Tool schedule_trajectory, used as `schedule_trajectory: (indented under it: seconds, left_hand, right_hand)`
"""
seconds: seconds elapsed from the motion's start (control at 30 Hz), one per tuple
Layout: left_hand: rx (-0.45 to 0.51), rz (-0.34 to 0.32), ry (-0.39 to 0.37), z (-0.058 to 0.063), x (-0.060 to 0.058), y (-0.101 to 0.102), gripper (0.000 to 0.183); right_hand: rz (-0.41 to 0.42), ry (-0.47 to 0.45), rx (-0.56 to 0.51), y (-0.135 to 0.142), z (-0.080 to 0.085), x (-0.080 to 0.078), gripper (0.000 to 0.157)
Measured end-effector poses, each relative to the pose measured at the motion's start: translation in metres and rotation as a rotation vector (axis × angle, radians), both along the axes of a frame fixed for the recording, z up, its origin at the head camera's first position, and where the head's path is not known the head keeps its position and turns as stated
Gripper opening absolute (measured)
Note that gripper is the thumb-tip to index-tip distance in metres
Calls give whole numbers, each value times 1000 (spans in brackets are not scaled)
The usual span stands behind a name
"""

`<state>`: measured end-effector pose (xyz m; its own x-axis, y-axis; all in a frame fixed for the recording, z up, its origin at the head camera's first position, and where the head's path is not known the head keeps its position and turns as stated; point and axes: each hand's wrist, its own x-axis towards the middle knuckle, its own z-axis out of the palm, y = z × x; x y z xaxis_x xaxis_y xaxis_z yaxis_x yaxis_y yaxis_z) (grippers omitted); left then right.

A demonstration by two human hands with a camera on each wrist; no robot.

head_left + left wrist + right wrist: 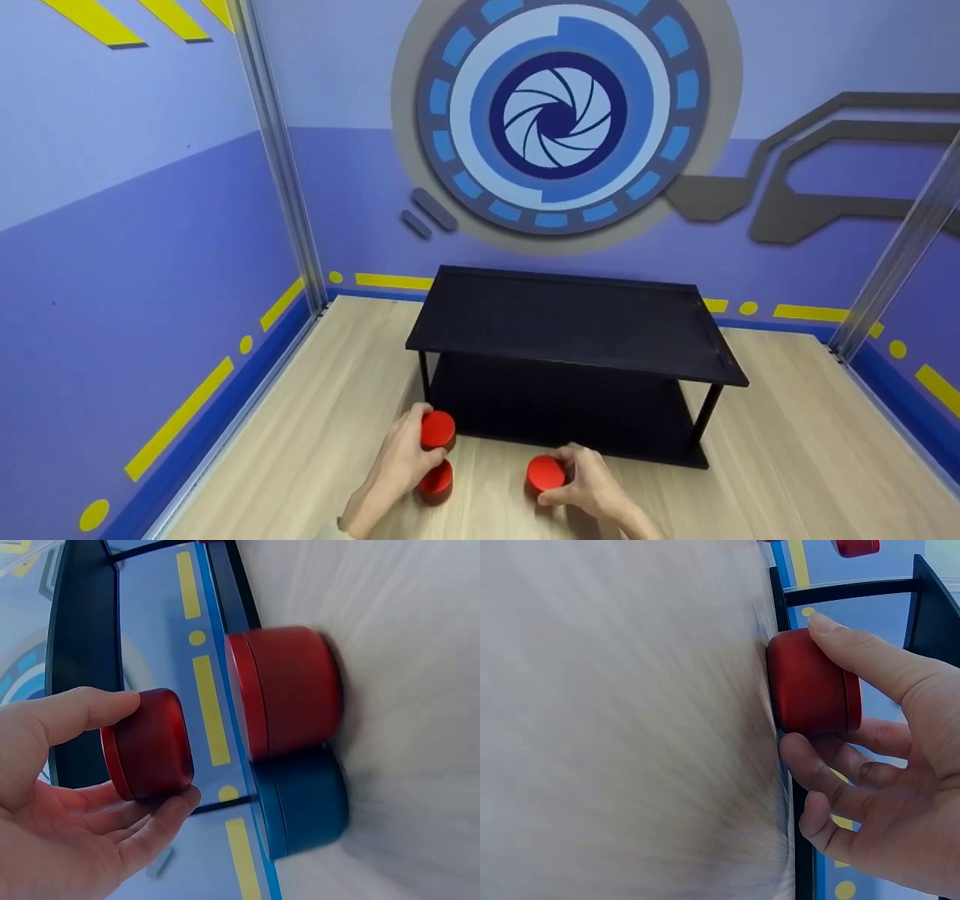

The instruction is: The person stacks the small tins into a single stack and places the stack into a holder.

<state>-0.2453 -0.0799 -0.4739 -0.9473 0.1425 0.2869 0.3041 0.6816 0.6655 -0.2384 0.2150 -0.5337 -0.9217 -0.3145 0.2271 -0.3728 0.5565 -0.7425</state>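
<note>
My left hand (401,457) grips a small round red tin (438,429) between thumb and fingers. In the left wrist view, that tin hangs above the table, apart from two tins standing there. One of these is a red tin (292,690), partly behind my left thumb in the head view. Beside it sits a blue tin (306,802), hidden from the head view. To the right, my right hand (592,480) holds another red tin (545,475) by its sides, with thumb and fingers around it. In the right wrist view its base is right at the tabletop.
A black two-tier shelf (570,322) stands just beyond both hands, its lower board close to the tabletop. Thin black posts (705,414) hold up its top board. Printed blue panels (150,225) with metal corner rails enclose the wooden table (780,450).
</note>
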Motion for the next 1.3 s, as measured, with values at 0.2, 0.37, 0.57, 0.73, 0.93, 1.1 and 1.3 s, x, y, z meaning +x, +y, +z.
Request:
schedule_trajectory:
  seconds: [0.2,0.37,0.57,0.73,0.93,1.1,1.3]
  left_hand:
    - [1,-37,20,2,-3,14,53]
    - [-20,-72,12,3,-4,25,54]
    - [-31,-91,19,2,-4,38,54]
    - [-12,-124,6,1,-3,49,55]
    - [-12,-158,14,-1,-3,62,54]
    - [5,-189,-17,-3,-2,73,54]
    - [-6,-228,-61,-5,0,86,54]
  right_hand:
    - [4,5,5,1,2,-2,57]
    - [5,0,3,1,2,-1,56]
    - [6,4,6,2,0,0,56]
    - [14,-17,-13,0,0,-1,56]
    - [21,-36,-25,0,1,-1,54]
    - [23,-50,-38,1,1,-1,53]
    - [27,-44,-41,1,-1,-2,54]
